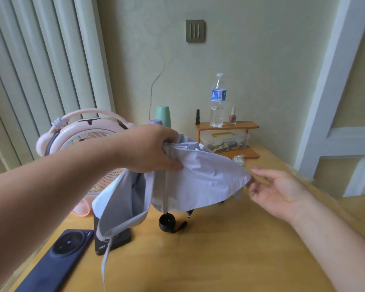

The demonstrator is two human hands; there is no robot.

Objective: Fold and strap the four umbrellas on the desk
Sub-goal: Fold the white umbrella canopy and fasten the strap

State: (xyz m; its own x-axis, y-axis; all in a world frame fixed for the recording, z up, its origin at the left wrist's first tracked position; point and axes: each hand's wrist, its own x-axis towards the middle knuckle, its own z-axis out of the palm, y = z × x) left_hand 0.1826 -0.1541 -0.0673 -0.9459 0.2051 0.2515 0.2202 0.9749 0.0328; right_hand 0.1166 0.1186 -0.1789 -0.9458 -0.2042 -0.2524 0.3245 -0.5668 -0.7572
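While its strap (105,262) dangles over the desk's (219,260) near left side, the pale umbrella (198,178) hangs above the middle, canopy loose. My right hand (280,192) lies relaxed at a fabric tip, and my left hand (150,148) grasps the gathered top. I judge folding barely begun, strapping ahead.

One umbrella (198,178), pale lavender-white canopy collapsed but loose and unstrapped, hanging in slack folds with one panel stretched out to the right, shaft upright, round black handle (167,222) with short wrist loop lowest, over the desk's (230,249) middle, narrow fabric strap (105,262) dangling near left.
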